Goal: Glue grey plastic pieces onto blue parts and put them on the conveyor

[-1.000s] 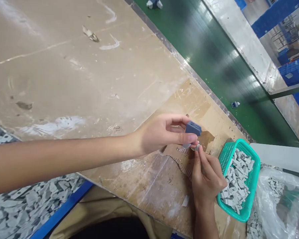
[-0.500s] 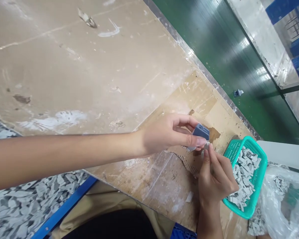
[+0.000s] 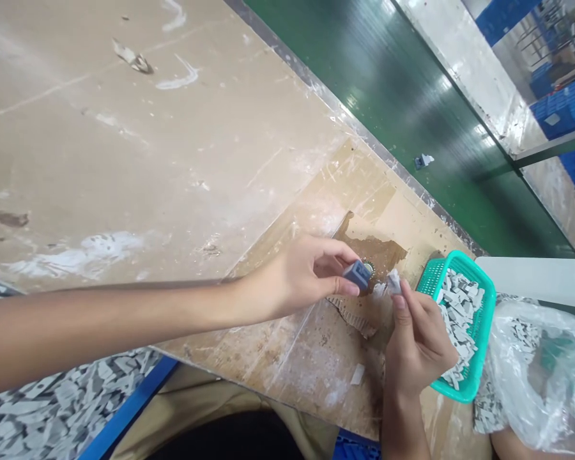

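Note:
My left hand (image 3: 311, 275) reaches in from the left, thumb and fingers pinching a small dark blue-grey plastic block (image 3: 357, 275). Just beyond the block, a small round metallic-looking spot (image 3: 368, 269) shows; I cannot tell whether it belongs to the block or the bench. A small light-grey piece (image 3: 393, 282) is pinched between the thumb and forefinger of my right hand (image 3: 419, 332). The two held parts are apart, with a narrow gap between them, above a torn cardboard patch (image 3: 347, 310) on the worn bench (image 3: 182, 160).
A green plastic basket (image 3: 485, 348) of light-grey pieces stands right of my right hand. Beyond it lies a clear plastic bag (image 3: 546, 377). A blue-edged bin (image 3: 129, 409) of grey pieces is at lower left. A small part (image 3: 423, 161) lies on the green conveyor belt (image 3: 364, 96).
My hands have moved apart: the blue-grey block and the light-grey piece were close together before and are separated now. The whole view has shifted somewhat.

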Demonstrator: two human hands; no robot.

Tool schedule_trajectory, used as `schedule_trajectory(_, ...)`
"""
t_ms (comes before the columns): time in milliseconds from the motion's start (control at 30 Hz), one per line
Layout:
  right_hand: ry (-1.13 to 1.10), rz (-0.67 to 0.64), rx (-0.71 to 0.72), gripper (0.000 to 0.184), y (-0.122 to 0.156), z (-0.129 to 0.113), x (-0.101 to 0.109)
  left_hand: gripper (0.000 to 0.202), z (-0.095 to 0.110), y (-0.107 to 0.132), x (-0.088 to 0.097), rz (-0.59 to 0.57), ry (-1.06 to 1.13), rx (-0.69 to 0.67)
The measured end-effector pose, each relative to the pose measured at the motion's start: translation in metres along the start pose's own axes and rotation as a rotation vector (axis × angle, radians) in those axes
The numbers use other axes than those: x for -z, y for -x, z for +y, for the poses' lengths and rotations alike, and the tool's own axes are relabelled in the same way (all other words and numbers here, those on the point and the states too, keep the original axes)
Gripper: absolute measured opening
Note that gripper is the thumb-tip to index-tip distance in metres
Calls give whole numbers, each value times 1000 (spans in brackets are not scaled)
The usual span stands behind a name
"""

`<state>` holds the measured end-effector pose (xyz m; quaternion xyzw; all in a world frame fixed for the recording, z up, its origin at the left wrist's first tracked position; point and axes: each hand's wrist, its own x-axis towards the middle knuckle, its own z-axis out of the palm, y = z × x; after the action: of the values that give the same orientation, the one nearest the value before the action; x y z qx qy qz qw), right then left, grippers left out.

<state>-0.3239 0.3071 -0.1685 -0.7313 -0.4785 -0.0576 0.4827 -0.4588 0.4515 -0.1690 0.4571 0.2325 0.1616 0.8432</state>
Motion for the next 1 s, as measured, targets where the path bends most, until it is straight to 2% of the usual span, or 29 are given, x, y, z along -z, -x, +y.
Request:
schedule_trajectory(100, -155, -59, -70, 32, 1, -6, 5, 19, -5, 4, -5, -27, 31, 4)
schedule_trajectory(233, -237, -137, -25, 33, 3, -13, 10, 16, -5, 7, -8, -58, 13, -19)
schedule_trajectory(467, -220, -294, 11, 38, 1, -17, 14, 12, -1, 10, -10, -73, -99, -101)
schedule_trajectory(633, -171, -336, 18, 45, 3, -20, 11, 13, 1, 13, -10, -16, -280, -176)
schedule_trajectory(700, -166, -342, 0, 47, 4, -22, 9, 13, 0, 14, -11, -10, -282, -157)
schedule_trajectory(833, -193, -327, -43, 48, 5, -26, 4, 12, -1, 15, -12, 8, -133, -52)
schedule_trajectory(1000, -165, -307, -28, 52, 6, -30, -1, 11, 1, 15, -12, 19, -74, 39)
